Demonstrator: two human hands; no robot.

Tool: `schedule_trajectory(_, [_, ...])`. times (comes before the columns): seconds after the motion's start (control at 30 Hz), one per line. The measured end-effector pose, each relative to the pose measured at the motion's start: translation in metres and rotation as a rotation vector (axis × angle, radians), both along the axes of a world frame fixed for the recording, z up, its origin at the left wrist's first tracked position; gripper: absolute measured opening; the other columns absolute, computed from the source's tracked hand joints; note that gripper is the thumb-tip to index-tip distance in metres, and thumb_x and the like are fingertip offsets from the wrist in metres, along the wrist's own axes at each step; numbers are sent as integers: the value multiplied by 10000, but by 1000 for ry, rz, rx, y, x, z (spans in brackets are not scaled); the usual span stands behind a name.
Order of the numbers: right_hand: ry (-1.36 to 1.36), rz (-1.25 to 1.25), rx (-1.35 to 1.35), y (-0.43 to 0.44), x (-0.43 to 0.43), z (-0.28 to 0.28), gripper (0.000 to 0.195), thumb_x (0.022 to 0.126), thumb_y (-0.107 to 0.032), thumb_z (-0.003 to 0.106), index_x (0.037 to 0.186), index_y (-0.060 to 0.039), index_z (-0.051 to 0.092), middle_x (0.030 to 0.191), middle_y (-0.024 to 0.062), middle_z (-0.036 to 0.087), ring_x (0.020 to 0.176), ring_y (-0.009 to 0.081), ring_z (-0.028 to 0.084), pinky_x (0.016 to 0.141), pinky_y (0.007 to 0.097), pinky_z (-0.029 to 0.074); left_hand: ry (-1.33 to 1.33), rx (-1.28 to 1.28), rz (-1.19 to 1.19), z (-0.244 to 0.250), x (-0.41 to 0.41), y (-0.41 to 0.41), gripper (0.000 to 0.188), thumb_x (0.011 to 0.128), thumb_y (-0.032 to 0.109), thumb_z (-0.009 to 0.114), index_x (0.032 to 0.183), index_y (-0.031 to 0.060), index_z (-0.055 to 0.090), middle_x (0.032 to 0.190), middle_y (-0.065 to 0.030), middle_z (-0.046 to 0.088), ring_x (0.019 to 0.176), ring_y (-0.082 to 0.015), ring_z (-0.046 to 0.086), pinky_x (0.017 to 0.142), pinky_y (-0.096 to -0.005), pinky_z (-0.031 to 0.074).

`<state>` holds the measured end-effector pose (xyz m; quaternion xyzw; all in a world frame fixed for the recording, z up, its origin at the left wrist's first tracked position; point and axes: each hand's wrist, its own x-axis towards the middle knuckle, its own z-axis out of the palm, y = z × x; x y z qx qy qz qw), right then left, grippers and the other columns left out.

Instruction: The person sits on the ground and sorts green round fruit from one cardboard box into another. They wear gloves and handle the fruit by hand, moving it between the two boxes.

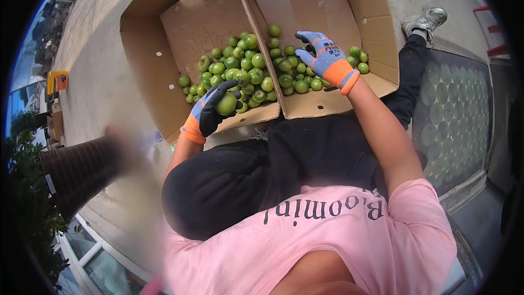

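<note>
Two open cardboard boxes stand side by side before me. The left box (141, 41) holds a heap of green tomatoes (232, 62); more green tomatoes (301, 86) lie in the right box (378, 37). My left hand (213, 108), in a blue, black and orange work glove, holds a larger green tomato (226, 104) at the near edge of the left box. Over the right box is my right hand (325, 55), gloved alike, its fingers apart above the tomatoes. No tomato shows in it, though its palm is turned away.
My bent leg (217, 184) lies close to the near side of the boxes, and my shoe (425, 20) is right of them. A ribbed brown stack (82, 172) stands at left. A framed panel with round shapes (456, 119) is at right.
</note>
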<state>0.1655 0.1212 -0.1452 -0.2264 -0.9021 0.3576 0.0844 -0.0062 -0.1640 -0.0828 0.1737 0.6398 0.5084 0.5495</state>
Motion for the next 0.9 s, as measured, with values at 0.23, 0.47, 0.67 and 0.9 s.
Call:
schedule_trajectory(0.23, [-809,-340,312,69,50,-69,645,863,-455,639,1441,-236,455,1515,149,363,1360,359,395,1064,503,386,-208,-1,315,-9,0,-3,435,1022,280,480,1384,40,492,1185,-88,636,992,-175,654,767,-261,540])
schedule_trajectory(0.47, [-844,-311,206,83,55,-95,619,870,-481,608,1429,-251,475,1562,155,293,1382,358,371,1099,495,361,-220,12,321,-27,-11,-10,426,1000,257,537,1370,49,500,1217,-96,614,1036,-199,643,847,-295,551])
schedule_trajectory(0.67, [-838,-249,226,80,52,-98,569,879,-499,587,1396,-270,521,1566,155,290,1382,360,373,1098,480,366,-309,8,546,-57,-27,-23,411,993,227,551,1364,59,493,1277,-131,573,1164,-249,577,952,-348,509])
schedule_trajectory(0.9, [-889,-161,330,69,46,-87,590,837,-480,668,1347,-209,548,1562,156,299,1366,363,385,1073,476,389,-191,-20,688,-64,-34,-33,419,1014,246,502,1397,94,430,1421,-166,432,1271,-351,484,1027,-403,459])
